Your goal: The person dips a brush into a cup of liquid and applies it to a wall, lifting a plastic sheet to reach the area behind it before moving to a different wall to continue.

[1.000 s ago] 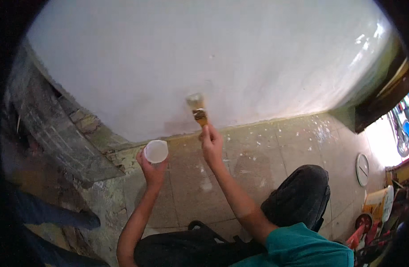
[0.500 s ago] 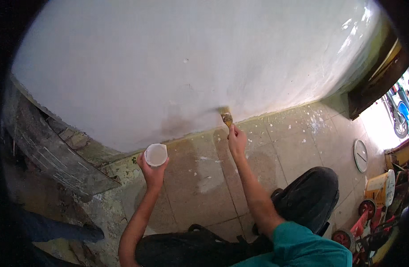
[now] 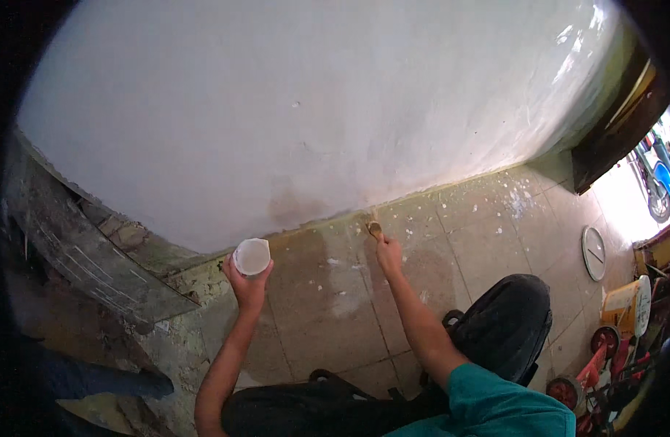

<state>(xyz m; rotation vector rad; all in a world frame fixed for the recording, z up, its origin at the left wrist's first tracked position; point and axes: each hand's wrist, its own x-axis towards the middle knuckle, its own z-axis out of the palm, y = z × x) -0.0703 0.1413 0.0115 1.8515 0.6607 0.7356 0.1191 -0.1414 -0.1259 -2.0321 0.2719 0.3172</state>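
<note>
Right hand (image 3: pixel 389 253) closed in a fist grip on the handle of a paintbrush (image 3: pixel 375 231), back of hand up, finger detail too small to tell; left hand (image 3: pixel 249 285) part-open, curved round the near side of a white cup (image 3: pixel 252 256), digits showing on both sides of it. Brush sits at the foot of the wall, to the right of the cup and well apart from it; brownish handle, bristles pale and blurred, so exact contact with wall or floor can't be told. Cup is upright-ish, mouth facing the camera, rim angular with a pointed corner, inside pale; fill level unclear. Wall (image 3: pixel 204 109) is whitish, smooth-looking, with a dull brownish patch (image 3: pixel 294 204) low down and small dark nicks. Floor (image 3: pixel 327 320) is tan square tiles with dark joints, spattered white, heaviest toward the far right. Rough grey board (image 3: pixel 87 255) on the left, scratched, broken masonry beside it. Teal sleeve (image 3: pixel 495 393) and dark, dusty fabric over the bent knee (image 3: pixel 506 313) near the lower edge. Farther right: round pale disc (image 3: pixel 594 253) flat on the tiles, yellow-and-white bucket (image 3: pixel 624 307), red-wheeled item (image 3: pixel 586 375), part of a blue motorbike (image 3: pixel 660 186) in bright light.
</note>
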